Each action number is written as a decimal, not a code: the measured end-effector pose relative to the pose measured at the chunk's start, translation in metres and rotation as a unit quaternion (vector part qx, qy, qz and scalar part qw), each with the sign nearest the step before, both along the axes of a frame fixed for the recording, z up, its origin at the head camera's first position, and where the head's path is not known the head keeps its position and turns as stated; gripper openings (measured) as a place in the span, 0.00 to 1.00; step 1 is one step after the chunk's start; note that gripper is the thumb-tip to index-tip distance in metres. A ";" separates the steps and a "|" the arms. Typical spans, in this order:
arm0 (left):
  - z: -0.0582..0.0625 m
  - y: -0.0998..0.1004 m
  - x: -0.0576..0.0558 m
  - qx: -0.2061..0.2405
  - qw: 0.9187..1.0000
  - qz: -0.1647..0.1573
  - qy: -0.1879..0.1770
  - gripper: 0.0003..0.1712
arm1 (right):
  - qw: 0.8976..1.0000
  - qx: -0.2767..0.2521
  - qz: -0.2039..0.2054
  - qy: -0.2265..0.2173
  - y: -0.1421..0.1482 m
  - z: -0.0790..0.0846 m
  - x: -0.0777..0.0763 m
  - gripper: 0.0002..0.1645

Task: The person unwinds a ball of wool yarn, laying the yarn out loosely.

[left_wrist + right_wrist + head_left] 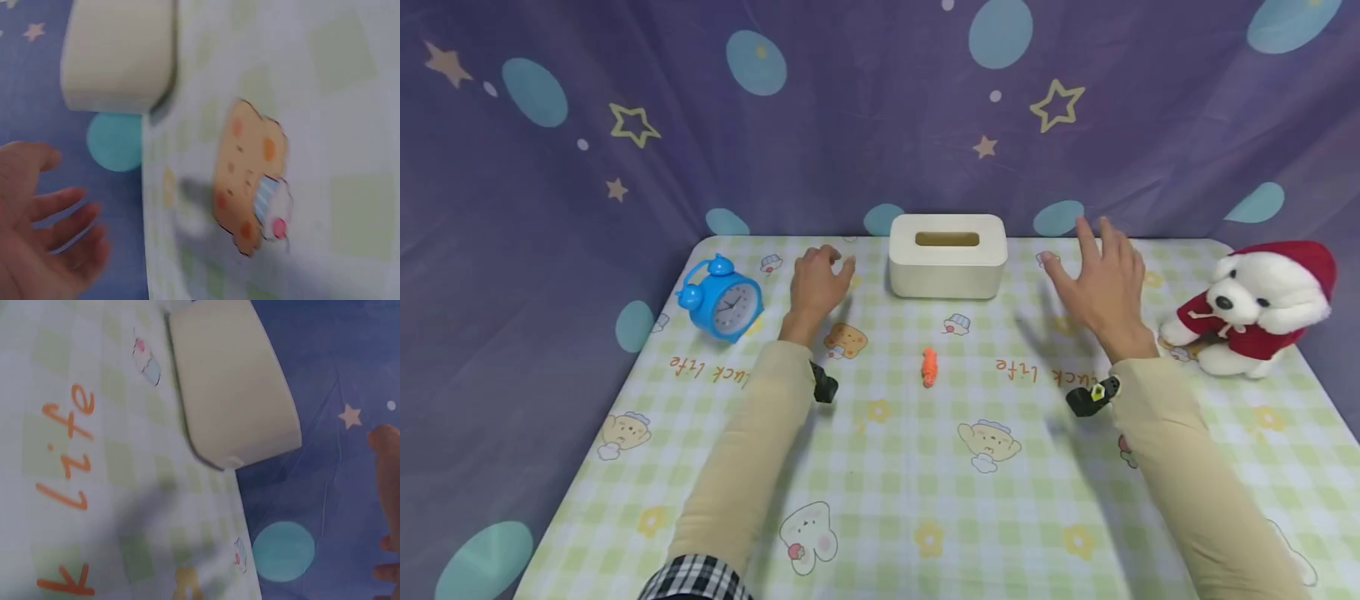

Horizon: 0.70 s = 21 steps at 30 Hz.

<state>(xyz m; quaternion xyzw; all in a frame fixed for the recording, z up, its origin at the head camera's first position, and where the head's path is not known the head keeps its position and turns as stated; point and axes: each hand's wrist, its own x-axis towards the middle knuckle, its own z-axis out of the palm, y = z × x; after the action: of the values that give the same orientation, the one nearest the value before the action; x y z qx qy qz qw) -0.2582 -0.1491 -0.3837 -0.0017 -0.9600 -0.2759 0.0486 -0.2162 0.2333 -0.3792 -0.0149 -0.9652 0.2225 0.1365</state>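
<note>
A cream tissue box cover (947, 271) with a slot in its top stands at the back middle of the table. My left hand (820, 285) is raised to its left, fingers loosely bent and nothing in them. To the box's right my right hand (1101, 279) hovers with fingers spread, also holding nothing. Both hands are apart from the box. In the left wrist view the box (119, 53) appears beyond the left hand (53, 231). The right wrist view has the box (234, 381) too, with part of the right hand (390, 487) at the edge.
A blue alarm clock (724, 302) stands at the left, near my left hand. On the right sits a white plush dog (1255, 308) in red clothes. A small orange figure (929, 367) lies mid-table on the checked tablecloth (880, 475). A purple curtain (865, 117) hangs behind.
</note>
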 end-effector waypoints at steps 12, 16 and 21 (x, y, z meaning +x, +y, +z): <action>0.003 0.024 0.014 0.119 0.936 -0.209 -0.258 0.18 | 0.973 -0.108 0.068 0.194 -0.012 -0.001 0.010 0.27; -0.003 0.040 0.021 0.119 0.912 -0.243 -0.307 0.19 | 0.969 -0.122 0.077 0.203 -0.017 -0.003 0.016 0.25; -0.012 0.058 0.029 0.086 0.911 -0.239 -0.326 0.16 | 0.969 -0.125 0.097 0.188 -0.022 -0.007 0.023 0.24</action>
<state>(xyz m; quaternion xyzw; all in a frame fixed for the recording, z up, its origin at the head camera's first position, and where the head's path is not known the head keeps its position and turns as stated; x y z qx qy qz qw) -0.2288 -0.0906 -0.3956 -0.1370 -0.8661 -0.3455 -0.3343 -0.1927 0.2109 -0.3862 0.1039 -0.8833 0.3527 0.2908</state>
